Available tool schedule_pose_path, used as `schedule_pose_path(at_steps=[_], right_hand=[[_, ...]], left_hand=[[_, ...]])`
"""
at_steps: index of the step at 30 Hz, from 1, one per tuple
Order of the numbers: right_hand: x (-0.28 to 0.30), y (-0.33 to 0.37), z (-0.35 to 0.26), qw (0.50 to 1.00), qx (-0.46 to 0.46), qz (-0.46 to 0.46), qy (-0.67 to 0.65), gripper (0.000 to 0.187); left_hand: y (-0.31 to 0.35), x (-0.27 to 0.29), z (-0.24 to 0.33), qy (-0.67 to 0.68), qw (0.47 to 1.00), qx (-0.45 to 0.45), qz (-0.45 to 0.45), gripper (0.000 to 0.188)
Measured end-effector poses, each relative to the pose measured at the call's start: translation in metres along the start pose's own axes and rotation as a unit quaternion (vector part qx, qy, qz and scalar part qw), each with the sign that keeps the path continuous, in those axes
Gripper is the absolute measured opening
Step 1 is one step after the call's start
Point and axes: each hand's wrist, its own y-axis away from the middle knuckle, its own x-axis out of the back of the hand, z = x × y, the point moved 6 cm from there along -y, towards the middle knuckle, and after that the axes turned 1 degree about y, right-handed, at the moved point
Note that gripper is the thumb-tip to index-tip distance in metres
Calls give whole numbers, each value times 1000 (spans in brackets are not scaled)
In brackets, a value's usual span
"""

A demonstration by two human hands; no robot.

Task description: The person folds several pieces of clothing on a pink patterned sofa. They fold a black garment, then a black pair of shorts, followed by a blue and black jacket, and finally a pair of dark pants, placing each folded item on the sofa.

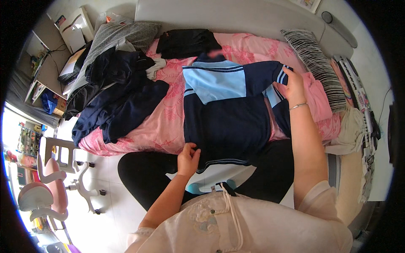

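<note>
So the navy and light-blue sweatshirt [228,122] is lying spread out on the pink floral bedsheet [168,137], right in front of the person, collar pointing away and the striped hem hanging past the near edge of the bed by the knees. The right hand [295,85] has thumb and fingers pinched on a striped cuff [281,76], with that sleeve [262,78] stretched out to the right. Down at the bottom left corner of the sweatshirt, the left hand [188,160] has its fingers loosely curled right by the edge; honestly can't tell if they've got any fabric between them. Progress-wise, I'd call it early days: the body is pretty flat, and the held sleeve seems to be drawn across the chest, while the other sleeve [282,117] pokes out loose underneath on the right. Body's not doubled over yet, so tucking in the sleeves and making it compact looks like the part that's left. The heap of dark clothes [126,103] off to the left is all rumpled, so I'd guess nobody's sorted that. Meanwhile the black garment [182,44] at the back looks fairly neat, maybe folded, though it's too dark to swear to it.
</note>
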Motion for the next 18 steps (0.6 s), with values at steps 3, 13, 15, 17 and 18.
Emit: schedule_pose_path(at_steps=[3, 13, 15, 17, 18], right_hand=[[-4, 19, -11, 951, 161, 68, 254, 17], [-77, 102, 25, 854, 209, -161, 447, 15], [-82, 112, 19, 870, 213, -146, 420, 17], [-72, 118, 8, 899, 192, -127, 372, 18], [-65, 123, -2, 919, 173, -115, 335, 19]], left_hand=[[-22, 7, 17, 28, 999, 5, 25, 23], [-118, 15, 61, -133, 974, -180, 44, 37], [-134, 6, 58, -190, 954, -226, 50, 42], [-155, -7, 48, -222, 952, -209, 8, 48], [-163, -12, 46, -243, 948, -206, 3, 49]])
